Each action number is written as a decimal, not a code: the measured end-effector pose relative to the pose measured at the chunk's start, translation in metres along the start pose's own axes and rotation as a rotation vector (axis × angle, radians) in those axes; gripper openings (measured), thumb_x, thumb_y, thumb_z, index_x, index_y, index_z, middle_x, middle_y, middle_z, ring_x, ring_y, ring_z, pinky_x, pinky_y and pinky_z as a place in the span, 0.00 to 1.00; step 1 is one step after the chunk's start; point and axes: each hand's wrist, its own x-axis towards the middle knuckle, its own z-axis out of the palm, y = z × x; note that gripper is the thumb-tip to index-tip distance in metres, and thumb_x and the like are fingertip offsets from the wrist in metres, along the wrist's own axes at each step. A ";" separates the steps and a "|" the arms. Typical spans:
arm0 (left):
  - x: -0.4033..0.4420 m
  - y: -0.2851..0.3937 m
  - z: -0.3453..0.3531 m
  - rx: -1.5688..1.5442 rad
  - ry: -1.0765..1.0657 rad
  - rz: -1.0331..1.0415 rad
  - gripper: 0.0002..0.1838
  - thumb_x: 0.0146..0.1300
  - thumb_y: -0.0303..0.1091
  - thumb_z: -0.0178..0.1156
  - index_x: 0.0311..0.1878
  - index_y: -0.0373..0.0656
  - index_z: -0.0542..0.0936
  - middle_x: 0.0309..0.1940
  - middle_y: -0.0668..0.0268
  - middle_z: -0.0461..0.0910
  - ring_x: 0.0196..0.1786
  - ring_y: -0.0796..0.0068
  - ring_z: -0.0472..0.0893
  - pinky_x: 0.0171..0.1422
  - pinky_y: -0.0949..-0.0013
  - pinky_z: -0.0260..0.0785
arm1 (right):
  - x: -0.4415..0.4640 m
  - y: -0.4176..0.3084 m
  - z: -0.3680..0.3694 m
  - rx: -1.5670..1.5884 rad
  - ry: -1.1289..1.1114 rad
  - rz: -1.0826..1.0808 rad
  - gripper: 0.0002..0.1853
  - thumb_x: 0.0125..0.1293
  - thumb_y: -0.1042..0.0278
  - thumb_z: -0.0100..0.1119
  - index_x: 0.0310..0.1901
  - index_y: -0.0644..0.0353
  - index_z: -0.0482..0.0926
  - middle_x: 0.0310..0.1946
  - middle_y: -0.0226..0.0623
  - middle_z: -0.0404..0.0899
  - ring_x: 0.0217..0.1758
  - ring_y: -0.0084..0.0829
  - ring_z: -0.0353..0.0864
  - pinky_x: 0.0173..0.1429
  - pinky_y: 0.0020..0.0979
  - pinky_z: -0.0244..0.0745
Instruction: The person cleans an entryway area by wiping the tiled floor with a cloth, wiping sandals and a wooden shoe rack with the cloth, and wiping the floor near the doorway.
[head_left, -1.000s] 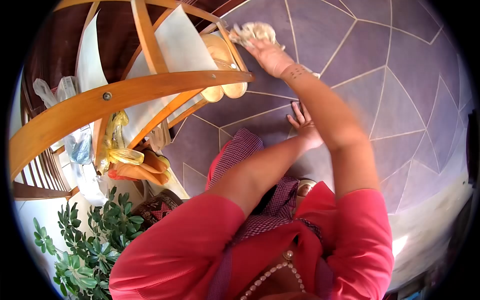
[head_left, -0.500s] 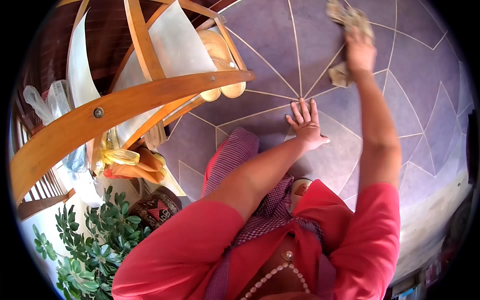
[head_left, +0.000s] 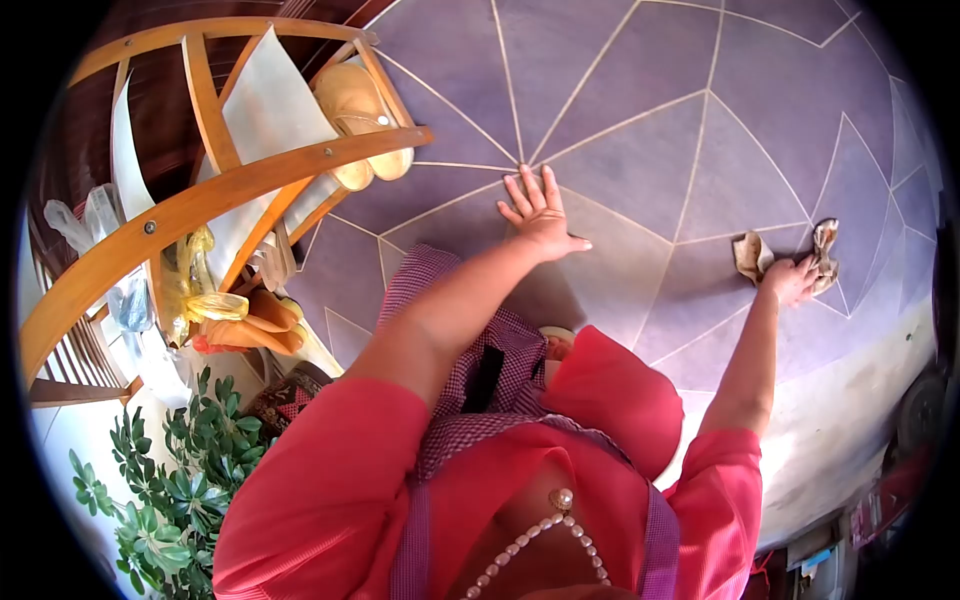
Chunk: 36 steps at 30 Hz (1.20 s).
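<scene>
My left hand (head_left: 543,228) is pressed flat on the purple floor (head_left: 620,150), fingers spread and holding nothing. Out to the right, my right hand (head_left: 790,281) presses a crumpled beige-brown rag (head_left: 824,248) against that same floor. Folds of the cloth stick out on both sides of the fingers, which partly hide its middle. Pale lines branch across the floor, several of them meeting just above my left fingertips.
At the left stands a wooden rack (head_left: 240,178) bearing tan slippers (head_left: 360,120) and plastic bags (head_left: 205,290). A leafy green plant (head_left: 190,480) grows below it. My knee in checked fabric (head_left: 420,275) is close to my left arm. Dark items line the right edge.
My right hand has swept the rag from the upper floor down and to the right, nearer my body. My left hand stays planted by the line junction; the whole view has shifted.
</scene>
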 end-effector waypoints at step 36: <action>0.082 0.119 -0.378 -0.461 0.417 0.190 0.41 0.64 0.52 0.60 0.69 0.32 0.56 0.46 0.54 0.79 0.35 0.73 0.80 0.37 0.72 0.73 | -0.021 -0.028 -0.033 0.062 -0.006 0.085 0.27 0.62 0.52 0.44 0.64 0.43 0.71 0.67 0.30 0.62 0.67 0.45 0.59 0.62 0.53 0.59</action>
